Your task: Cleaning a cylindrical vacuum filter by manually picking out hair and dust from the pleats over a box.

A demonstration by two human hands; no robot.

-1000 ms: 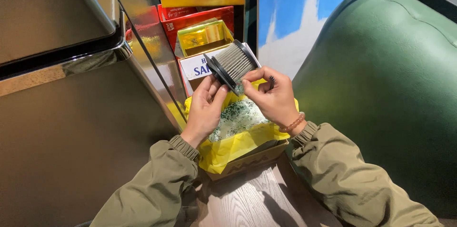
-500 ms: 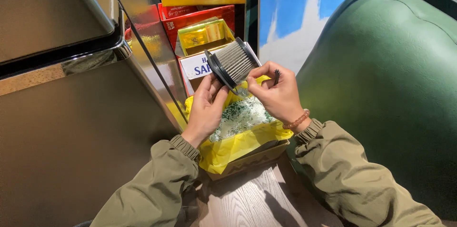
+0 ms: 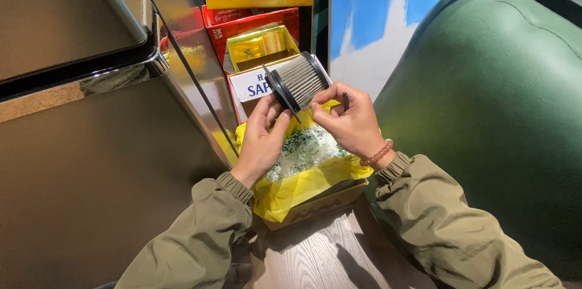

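- While held up over a yellow-lined box, a pleated cylindrical filter with a black rim is gripped by both hands.
- Left hand: raised, palm turned inward, fingers closed on the filter's black rim from the left and below.
- Right hand: curled, fingertips pinched on the filter's lower right edge; a beaded bracelet is worn at the wrist.
- Both forearms are covered by olive jacket sleeves, angled in from the bottom corners.
- Filter is tilted, its pleated side facing up and right, just above the box.
- Yellow bag is seen lining the box, with pale speckled debris inside.
- Box is set on a wood-grain floor.
- Red and gold cartons are stacked behind.
- Brown metal-edged panel at left; large green rounded surface at right.
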